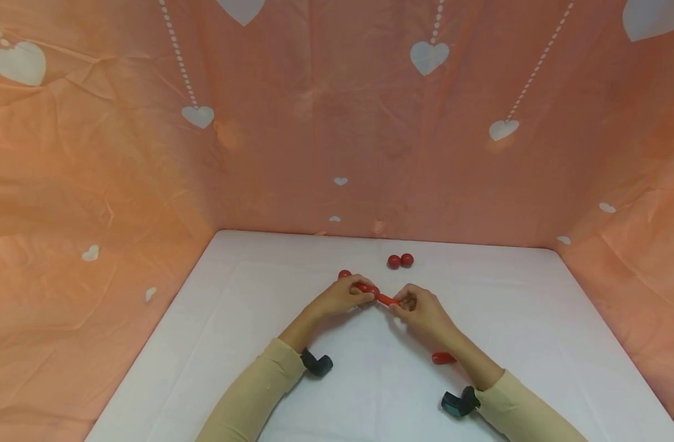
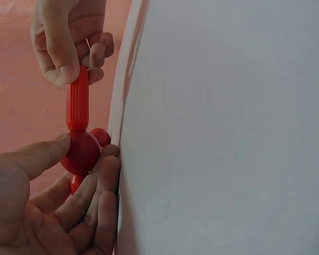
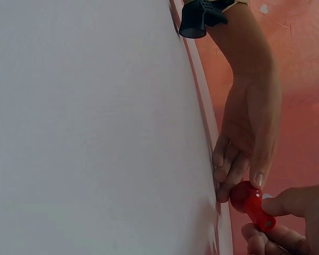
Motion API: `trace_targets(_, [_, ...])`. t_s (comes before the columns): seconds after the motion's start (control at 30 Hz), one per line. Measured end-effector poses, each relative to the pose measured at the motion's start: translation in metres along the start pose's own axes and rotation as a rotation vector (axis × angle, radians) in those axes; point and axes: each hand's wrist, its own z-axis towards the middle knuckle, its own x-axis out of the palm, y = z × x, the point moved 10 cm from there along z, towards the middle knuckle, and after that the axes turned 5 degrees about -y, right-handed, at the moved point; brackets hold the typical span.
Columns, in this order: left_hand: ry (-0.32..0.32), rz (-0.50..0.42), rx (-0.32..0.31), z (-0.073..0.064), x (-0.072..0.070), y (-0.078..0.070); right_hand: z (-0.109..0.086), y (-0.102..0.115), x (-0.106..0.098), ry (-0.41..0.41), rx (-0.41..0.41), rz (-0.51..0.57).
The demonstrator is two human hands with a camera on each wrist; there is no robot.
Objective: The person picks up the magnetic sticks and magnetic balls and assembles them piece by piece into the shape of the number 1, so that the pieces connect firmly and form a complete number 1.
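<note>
My left hand (image 1: 337, 298) pinches a glossy red ball (image 2: 82, 152) between thumb and fingers. From the ball's near side in the left wrist view, a second red rod (image 2: 75, 184) runs in among the fingers, which partly hide it. Another red ball (image 1: 344, 274) shows just past the left hand in the head view. My right hand (image 1: 425, 312) grips a ridged red rod (image 2: 77, 106) by its outer end with thumb and fingertips. That rod's tapered end meets the held ball. In the right wrist view the rod's outer end (image 3: 269, 223) shows a small round face.
Two red balls (image 1: 400, 261) sit side by side farther back on the white table (image 1: 370, 393). Beneath the right forearm lies another red piece (image 1: 443, 358), partly covered. Dark cameras are strapped at both wrists. An orange cloth (image 1: 315, 141) with pale hearts hangs around the table.
</note>
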Motion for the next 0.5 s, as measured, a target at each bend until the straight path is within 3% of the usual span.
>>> trace_targets(0.23, [-0.001,0.008,-0.018,-0.0018,-0.0008,-0.0019,-0.0006,0.001,0.0002,0.006,-0.001,0.003])
trace_targets(0.5, [0.007,0.011,0.018,-0.001,0.0004,-0.0019,0.0005,0.0001,0.0024,0.004,-0.002,0.01])
